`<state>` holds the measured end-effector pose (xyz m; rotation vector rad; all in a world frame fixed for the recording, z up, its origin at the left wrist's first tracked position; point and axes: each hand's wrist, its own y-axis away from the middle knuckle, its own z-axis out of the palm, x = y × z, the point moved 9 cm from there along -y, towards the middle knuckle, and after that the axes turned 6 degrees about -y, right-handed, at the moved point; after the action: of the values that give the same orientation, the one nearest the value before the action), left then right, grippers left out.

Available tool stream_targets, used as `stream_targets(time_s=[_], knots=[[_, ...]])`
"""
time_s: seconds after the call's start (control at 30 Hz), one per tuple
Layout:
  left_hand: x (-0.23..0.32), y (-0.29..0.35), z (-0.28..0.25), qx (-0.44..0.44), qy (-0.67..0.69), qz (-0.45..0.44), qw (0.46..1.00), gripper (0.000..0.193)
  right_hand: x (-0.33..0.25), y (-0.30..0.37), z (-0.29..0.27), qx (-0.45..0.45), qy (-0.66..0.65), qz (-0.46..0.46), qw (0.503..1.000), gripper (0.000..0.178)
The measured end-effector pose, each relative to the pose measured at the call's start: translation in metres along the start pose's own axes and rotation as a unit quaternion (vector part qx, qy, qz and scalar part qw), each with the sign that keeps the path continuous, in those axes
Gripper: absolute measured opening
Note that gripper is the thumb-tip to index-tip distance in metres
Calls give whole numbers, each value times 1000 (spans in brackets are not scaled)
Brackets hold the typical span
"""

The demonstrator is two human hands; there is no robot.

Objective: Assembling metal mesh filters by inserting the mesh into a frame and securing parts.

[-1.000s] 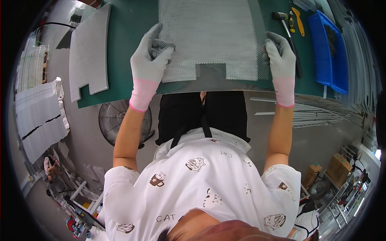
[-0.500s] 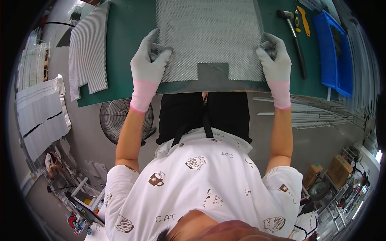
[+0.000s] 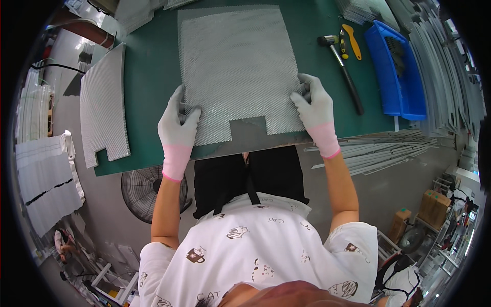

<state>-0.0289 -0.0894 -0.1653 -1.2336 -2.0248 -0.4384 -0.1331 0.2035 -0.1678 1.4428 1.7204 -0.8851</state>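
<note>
A silvery mesh sheet (image 3: pixel 238 66) with a square notch in its near edge lies over the green table (image 3: pixel 148 92) in front of me. Another mesh layer peeks out past its far and left edges. My left hand (image 3: pixel 178 128), in a grey-white glove with a pink cuff, grips the sheet's left edge near the front corner. On the opposite edge, my gloved right hand (image 3: pixel 317 110) holds it between thumb and fingers. The fingertips of both hands are partly hidden by the sheet. Inside the notch, a plain grey surface (image 3: pixel 248 134) shows.
Left on the table rests another notched mesh panel (image 3: pixel 105 102). To the right lie a hammer (image 3: pixel 343 69), a yellow-handled tool (image 3: pixel 352 42) and a blue bin (image 3: pixel 381 71). A floor fan (image 3: pixel 151 192) stands below the table's left front, and white strips (image 3: pixel 373 153) lie below the right.
My view has shifted, so the table and sheet sit lower in the picture and the sheet's far edge shows. Both hands keep their hold on the sheet's sides.
</note>
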Motion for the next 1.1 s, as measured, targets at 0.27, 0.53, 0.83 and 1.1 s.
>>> stream_targets(time_s=[0.27,0.53,0.83,1.1], knots=[[7,-10,5,-53,-62,-5,997,61,-12,-3,5,3,141,-70,988,37],[70,-12,13,-19,-375,299,877,55,-40,-28,22,-126,423,-149,885,23],[85,-30,37,-194,-220,350,890,25,-2,-293,-168,259,322,9,911,73],[84,-35,36,-185,-212,322,904,17,41,-371,-173,94,352,133,922,64]])
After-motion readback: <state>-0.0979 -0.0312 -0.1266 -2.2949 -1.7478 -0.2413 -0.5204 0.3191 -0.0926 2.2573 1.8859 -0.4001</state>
